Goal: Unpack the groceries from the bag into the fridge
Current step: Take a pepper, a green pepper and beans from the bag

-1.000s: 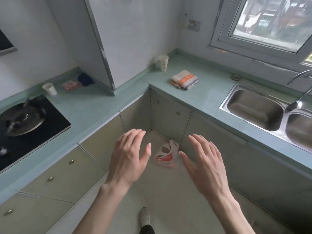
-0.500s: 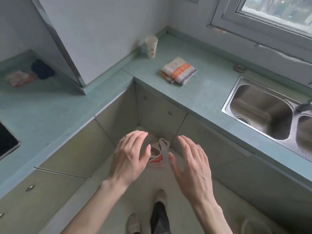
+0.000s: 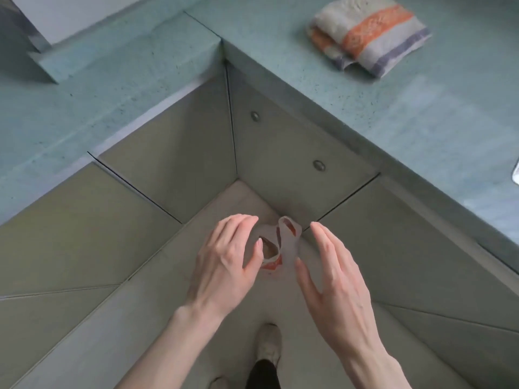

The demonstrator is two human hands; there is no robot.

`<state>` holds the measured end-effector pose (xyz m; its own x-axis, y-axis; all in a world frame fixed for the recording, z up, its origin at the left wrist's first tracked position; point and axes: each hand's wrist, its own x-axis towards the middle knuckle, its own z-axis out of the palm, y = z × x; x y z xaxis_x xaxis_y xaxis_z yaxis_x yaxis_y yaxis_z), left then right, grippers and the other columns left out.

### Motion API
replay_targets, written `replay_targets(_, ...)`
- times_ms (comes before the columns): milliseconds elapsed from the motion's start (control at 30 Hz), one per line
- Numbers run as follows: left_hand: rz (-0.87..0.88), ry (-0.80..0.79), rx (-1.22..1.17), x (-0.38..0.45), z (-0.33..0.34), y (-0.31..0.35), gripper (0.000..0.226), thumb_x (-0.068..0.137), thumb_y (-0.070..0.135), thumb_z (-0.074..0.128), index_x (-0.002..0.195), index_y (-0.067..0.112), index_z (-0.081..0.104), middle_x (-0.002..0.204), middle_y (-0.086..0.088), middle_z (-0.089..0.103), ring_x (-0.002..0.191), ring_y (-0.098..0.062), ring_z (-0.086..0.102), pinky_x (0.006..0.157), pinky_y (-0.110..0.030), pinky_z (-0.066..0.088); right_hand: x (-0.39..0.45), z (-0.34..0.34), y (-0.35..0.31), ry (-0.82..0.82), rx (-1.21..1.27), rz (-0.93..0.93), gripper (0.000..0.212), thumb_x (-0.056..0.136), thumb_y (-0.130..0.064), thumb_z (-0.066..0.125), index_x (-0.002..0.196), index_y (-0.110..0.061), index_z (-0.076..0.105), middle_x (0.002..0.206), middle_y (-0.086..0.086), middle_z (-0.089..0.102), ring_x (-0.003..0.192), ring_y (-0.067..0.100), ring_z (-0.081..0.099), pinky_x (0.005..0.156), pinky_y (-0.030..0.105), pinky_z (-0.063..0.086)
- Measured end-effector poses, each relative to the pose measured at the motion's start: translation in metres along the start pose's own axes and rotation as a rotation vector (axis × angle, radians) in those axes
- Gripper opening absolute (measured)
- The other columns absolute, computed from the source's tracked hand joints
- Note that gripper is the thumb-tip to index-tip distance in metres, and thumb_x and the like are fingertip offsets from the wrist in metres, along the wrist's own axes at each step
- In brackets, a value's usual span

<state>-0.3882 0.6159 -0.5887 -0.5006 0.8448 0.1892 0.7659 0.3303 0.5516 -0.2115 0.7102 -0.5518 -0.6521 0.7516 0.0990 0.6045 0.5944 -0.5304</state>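
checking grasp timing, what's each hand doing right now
Left hand: open, fingers relaxed, holding nothing, beside the bag.
Right hand: open, fingers straight, holding nothing.

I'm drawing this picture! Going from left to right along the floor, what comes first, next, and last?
Left hand → plastic bag → right hand.

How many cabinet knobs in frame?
2, both on the corner cabinet door under the counter: one knob near its upper left, the other knob lower right. Other doors show none; more may lie outside the view.
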Motion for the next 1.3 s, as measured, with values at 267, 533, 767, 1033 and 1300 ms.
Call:
replay_targets(267,-0.022,-0.101,0.009,-0.015,0.144,-0.080,0.039,0.099,0.032,0.051,0.131,0.011,0.063,0.125,0.000,0.066,0.114,-0.020,0.060,0.096,-0.031,0.049,0.010,0.148,0.108,-0.080,0.062,0.048,0.058,0.101,-0.031,0.058,0.155,-0.023,0.038,0.155,-0.010,0.046,0.140,0.009,0.046,0.110,0.021,0.037)
replay_targets(533,0.150,-0.260,-0.004,-0.031,0.277,-0.157,0.030,0.098,0.037,0.050,0.123,0.024,0.059,0.121,0.009,0.061,0.113,-0.017,0.057,0.090,-0.031,0.046,0.026,0.281,0.203,-0.150,0.011,-0.015,0.057,0.105,-0.042,0.042,0.159,-0.028,0.032,0.162,-0.017,0.035,0.145,0.008,0.041,0.113,0.035,0.041)
replay_targets(767,0.484,-0.466,0.264,-0.011,0.361,-0.217,0.036,0.082,0.043,0.071,0.112,0.026,0.061,0.110,0.008,0.060,0.104,-0.021,0.057,0.083,-0.035,0.048,0.056,0.353,0.265,-0.026,-0.070,-0.124,0.045,0.107,-0.033,0.034,0.147,-0.022,0.050,0.145,-0.007,0.055,0.131,0.018,0.053,0.108,0.038,0.043)
replay_targets(1033,0.458,-0.269,0.423,0.016,0.373,-0.249,0.052,0.054,-0.010,0.075,0.092,0.019,0.055,0.085,0.003,0.057,0.074,-0.019,0.055,0.063,-0.031,0.048,0.066,0.399,0.288,-0.071,-0.104,-0.200,0.048,0.106,-0.018,0.042,0.153,-0.026,0.035,0.143,-0.005,0.053,0.130,0.017,0.050,0.110,0.038,0.043)
replay_targets(1300,0.122,-0.398,0.633,0.013,0.366,-0.238,0.035,0.091,0.000,0.057,0.121,0.016,0.051,0.112,-0.001,0.065,0.100,-0.025,0.070,0.067,-0.032,0.037,0.036,0.401,0.310,-0.112,-0.517,-0.112,0.060,0.091,-0.039,0.062,0.146,-0.022,0.045,0.141,0.002,0.059,0.091,0.026,0.072,0.083,0.039,0.057)
